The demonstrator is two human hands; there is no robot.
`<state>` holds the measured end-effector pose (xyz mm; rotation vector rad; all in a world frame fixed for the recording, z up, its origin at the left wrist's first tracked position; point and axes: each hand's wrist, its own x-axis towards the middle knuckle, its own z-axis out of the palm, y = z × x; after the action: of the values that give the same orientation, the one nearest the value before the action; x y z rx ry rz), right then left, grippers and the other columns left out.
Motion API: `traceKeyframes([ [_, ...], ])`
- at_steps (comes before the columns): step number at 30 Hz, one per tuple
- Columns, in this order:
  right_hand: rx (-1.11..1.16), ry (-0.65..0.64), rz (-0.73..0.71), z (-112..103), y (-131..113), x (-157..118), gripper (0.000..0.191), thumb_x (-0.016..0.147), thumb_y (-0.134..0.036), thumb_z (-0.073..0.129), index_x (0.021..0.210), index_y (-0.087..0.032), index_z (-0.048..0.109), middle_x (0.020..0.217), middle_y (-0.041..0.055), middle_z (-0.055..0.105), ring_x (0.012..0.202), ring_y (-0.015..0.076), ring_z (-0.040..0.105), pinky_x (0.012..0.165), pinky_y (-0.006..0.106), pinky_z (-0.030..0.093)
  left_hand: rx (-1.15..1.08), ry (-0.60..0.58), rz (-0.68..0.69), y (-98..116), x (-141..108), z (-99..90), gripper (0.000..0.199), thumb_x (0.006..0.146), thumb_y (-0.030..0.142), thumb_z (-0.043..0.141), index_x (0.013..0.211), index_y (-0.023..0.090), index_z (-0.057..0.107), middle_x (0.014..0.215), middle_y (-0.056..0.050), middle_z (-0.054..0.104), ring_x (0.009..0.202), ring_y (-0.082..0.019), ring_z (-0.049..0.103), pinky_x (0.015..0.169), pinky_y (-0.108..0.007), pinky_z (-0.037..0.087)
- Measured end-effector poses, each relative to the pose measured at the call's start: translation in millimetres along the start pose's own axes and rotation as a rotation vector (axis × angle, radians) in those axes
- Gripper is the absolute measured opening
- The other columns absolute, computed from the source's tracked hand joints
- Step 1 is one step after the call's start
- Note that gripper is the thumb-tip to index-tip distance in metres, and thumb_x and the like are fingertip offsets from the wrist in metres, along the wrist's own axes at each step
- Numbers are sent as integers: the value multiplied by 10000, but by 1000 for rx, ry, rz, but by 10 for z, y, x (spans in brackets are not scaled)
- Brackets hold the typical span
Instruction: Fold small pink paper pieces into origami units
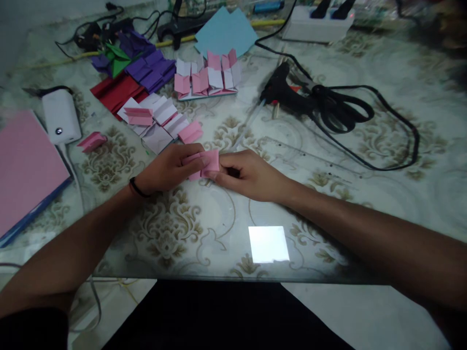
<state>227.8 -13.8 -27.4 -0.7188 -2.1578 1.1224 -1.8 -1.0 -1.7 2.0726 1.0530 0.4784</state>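
Observation:
Between my two hands is a small folded piece of pink paper [210,163], held just above the patterned tabletop. My left hand [171,167] pinches its left part, thumb lying across the front. The fingers of my right hand [244,172] grip the paper's right edge, thumb below and index finger above. Right behind my left hand lie white and pink folded paper pieces [160,116], with a loose pink folded piece [190,131] at their near corner. Another pink folded piece [92,141] rests farther left.
A black glue gun [288,92] with coiled cable and a clear ruler [310,155] lie right. Behind are purple folded papers [150,68], red paper [116,92], blue sheets [226,31] and a power strip [317,24]. Left are a white power bank [61,114] and pink sheets [29,165].

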Motion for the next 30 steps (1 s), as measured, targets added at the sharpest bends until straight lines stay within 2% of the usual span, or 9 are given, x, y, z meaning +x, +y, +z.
traceKeyframes([
  [5,-6,-8,7,-5,-8,-6,400,1049,-365,594,715,-179,475,643,-61,363,590,76,332,578,236,283,-1,10,9,-13,1,11,390,993,455,544,727,170,554,645,27,486,626,-108,417,600,-273,346],
  [16,25,-5,6,-3,2,-3,430,1041,-410,606,708,-179,463,638,-65,350,593,75,337,585,236,282,-13,-2,12,-7,-6,13,367,1004,430,532,759,163,591,677,20,552,649,-115,476,635,-283,363],
  [23,22,-20,22,15,2,16,421,1059,-424,573,730,-175,488,637,-69,346,579,75,329,581,228,273,18,0,-1,-16,-13,14,363,997,417,507,736,165,537,647,41,483,625,-100,424,614,-267,327],
  [30,35,-29,23,28,11,27,368,1034,-349,596,727,-172,500,634,-70,352,578,75,331,581,223,279,12,-6,-29,-27,-16,23,377,992,439,494,727,171,503,667,43,467,651,-102,441,643,-267,342],
])
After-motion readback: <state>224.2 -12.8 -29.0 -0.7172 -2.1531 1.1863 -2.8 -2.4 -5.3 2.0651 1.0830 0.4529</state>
